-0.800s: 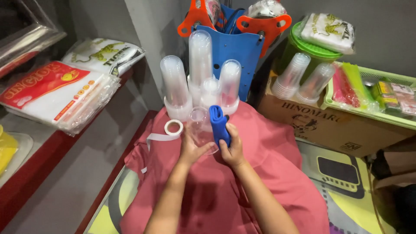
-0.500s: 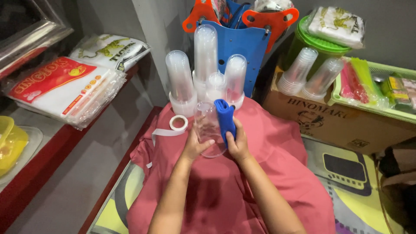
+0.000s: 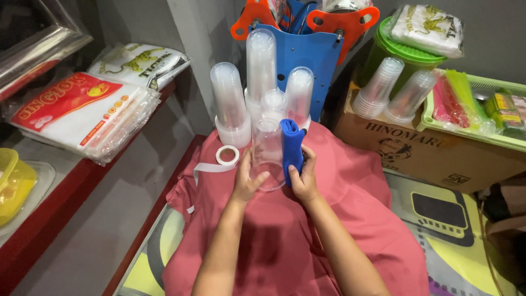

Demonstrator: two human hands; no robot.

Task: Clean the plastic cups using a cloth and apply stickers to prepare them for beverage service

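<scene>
Little is changing since a moment ago: both hands are still keeping the same hold low on the pink cloth [image 3: 285, 241], so the wiping is still going on. Going left to right: one white tape roll [image 3: 227, 155] is lying on the cloth; the left hand [image 3: 247, 181] is curling its grip around one clear plastic cup [image 3: 268, 153]; the right hand [image 3: 304, 178] is pinching one blue cloth [image 3: 292, 148] against the cup's side. Behind them, four cup stacks [image 3: 260, 71] are standing upright, and two more are leaning on a cardboard box [image 3: 433, 151]
</scene>
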